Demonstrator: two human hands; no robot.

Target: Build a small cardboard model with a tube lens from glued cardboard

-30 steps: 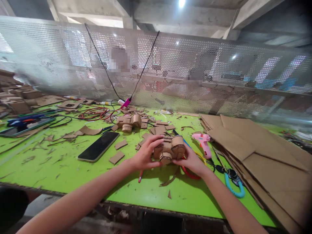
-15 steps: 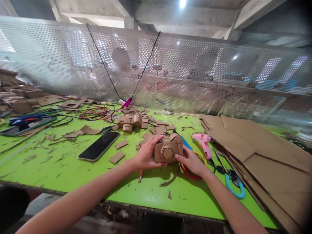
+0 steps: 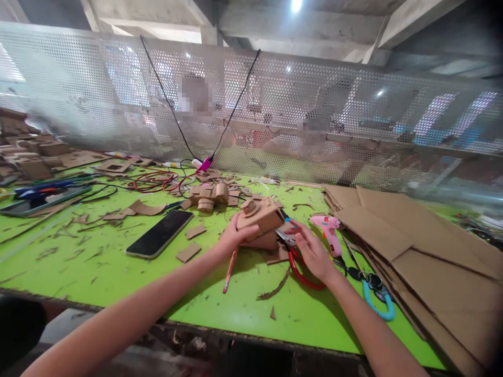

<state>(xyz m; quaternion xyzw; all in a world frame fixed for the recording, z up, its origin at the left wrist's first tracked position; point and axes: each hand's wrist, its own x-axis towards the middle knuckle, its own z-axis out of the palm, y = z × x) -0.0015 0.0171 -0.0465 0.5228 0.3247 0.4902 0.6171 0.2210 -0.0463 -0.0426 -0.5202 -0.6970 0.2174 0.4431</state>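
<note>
My left hand (image 3: 232, 240) grips a small cardboard camera model (image 3: 259, 215) and holds it lifted and tilted above the green table (image 3: 118, 272). My right hand (image 3: 312, 251) hovers just right of it with fingers spread, holding nothing, over red-handled scissors (image 3: 298, 262). Cardboard pieces (image 3: 271, 248) lie under the model. A red pencil (image 3: 229, 272) lies below my left hand. A pink glue gun (image 3: 329, 230) stands just right of my right hand.
A black phone (image 3: 160, 234) lies left of my hands. A second cardboard camera (image 3: 207, 197) sits farther back among scraps. Cardboard sheets (image 3: 416, 246) are stacked at the right. A teal coiled cord (image 3: 377, 298), red wires (image 3: 153, 182) and a perforated metal screen (image 3: 275, 104) bound the area.
My left hand has lifted and tilted the cardboard camera up and back. My right hand has let go of it and opened above the scissors.
</note>
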